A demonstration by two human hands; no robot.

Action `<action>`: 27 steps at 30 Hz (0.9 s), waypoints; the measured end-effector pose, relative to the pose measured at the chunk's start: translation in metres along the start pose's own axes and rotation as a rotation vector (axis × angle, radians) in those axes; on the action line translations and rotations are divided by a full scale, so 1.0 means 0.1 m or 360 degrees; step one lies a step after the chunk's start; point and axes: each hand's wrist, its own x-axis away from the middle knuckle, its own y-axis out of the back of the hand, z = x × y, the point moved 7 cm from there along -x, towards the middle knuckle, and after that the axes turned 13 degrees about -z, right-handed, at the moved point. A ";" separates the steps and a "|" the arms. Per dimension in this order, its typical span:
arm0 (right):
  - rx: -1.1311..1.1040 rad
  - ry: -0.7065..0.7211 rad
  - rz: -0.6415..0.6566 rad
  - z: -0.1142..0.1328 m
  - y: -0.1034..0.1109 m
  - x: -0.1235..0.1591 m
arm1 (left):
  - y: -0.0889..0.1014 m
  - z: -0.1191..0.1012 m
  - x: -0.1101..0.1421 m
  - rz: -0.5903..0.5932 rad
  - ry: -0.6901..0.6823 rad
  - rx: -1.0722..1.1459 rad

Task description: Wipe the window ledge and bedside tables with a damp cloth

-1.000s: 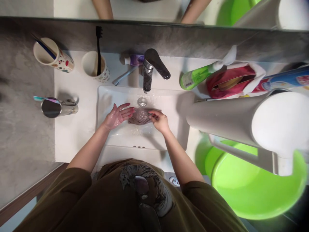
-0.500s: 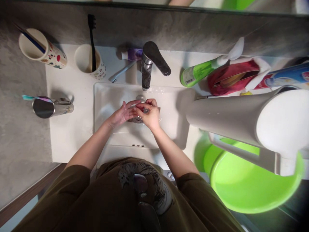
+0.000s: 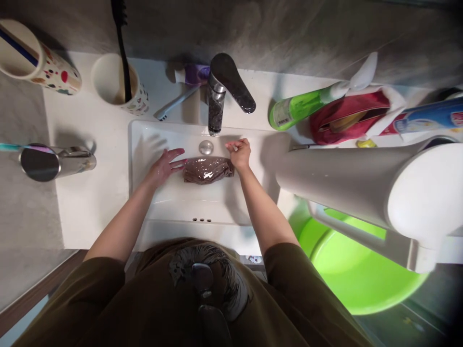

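Observation:
A shiny brown bundle in clear wet plastic (image 3: pixel 208 170) lies in the bottom of the white sink basin (image 3: pixel 144 140), below the round metal drain stopper (image 3: pixel 206 147). My left hand (image 3: pixel 162 167) is open and wet, its fingertips close to the bundle's left end. My right hand (image 3: pixel 239 154) is open too, with loosely bent fingers, and sits just above the bundle's right end. Neither hand holds it. Behind the basin stands a chrome mixer tap with a dark lever (image 3: pixel 217 96), with no clear stream showing.
Ceramic cups with brushes (image 3: pixel 117 84) and a steel cup (image 3: pixel 58 164) stand left of the sink. A green bottle (image 3: pixel 300 108), red pouch (image 3: pixel 349 118) and blue bottle (image 3: pixel 430 118) line the back right. A large white pipe-like form (image 3: pixel 361 188) juts in at right, above a green basin (image 3: pixel 354 274).
My hands have parted from their clasp over the bundle, the left moving left and the right moving up and right. The bundle now shows fully. The view has shifted slightly.

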 end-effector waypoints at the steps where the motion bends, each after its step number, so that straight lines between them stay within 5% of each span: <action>1: 0.0107 -0.0016 -0.0009 -0.11 -0.01 -0.09 | 0.10 0.06 -0.05 -0.0098 -0.0012 -0.0019; 4: 0.0414 -0.0003 -0.0004 -0.32 -0.03 -0.24 | 0.31 0.23 -0.13 -0.0320 -0.0069 -0.0203; 7: 0.0563 0.0052 0.0009 -0.41 -0.02 -0.27 | 0.32 0.30 -0.16 -0.0346 -0.0262 -0.0709; 11: 0.0622 0.0151 0.0052 -0.43 0.05 -0.20 | 0.04 0.36 -0.17 -0.0075 -0.0704 -0.1374; 15: 0.0729 0.0185 0.0062 -0.44 0.22 -0.15 | -0.18 0.59 -0.23 0.0198 -0.0794 -0.1758; 27: 0.0763 0.0168 -0.0127 -0.53 0.50 -0.10 | -0.08 0.77 -0.28 0.0111 -0.0828 -0.1996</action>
